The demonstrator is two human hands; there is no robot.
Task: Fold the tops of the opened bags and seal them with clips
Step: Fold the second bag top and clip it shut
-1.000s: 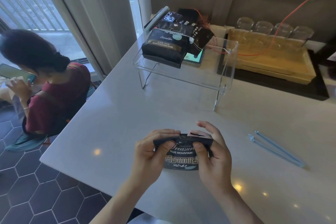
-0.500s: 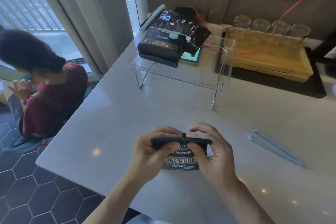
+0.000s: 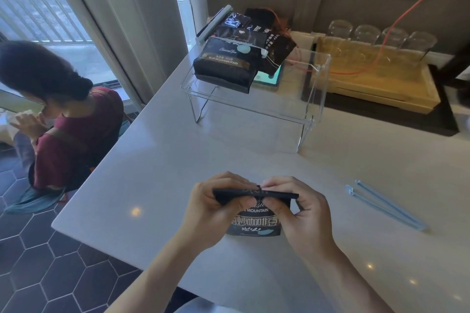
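pinching the folded top edge of a small black coffee bag (image 3: 255,221), the left hand (image 3: 208,211) and right hand (image 3: 302,213) grip it from either side, thumbs in front and fingers curled behind. the bag stands upright on the white tabletop (image 3: 178,160), near its front edge. a long blue sealing clip (image 3: 384,204) lies on the tabletop to the right, well apart from the hands. farther back, clipped black coffee bags (image 3: 223,63) rest on a clear acrylic riser (image 3: 315,99).

Daylight from the window (image 3: 58,20) at left, ceiling-light glints on the table (image 3: 178,155), wide-angle edge bending, soft blur.
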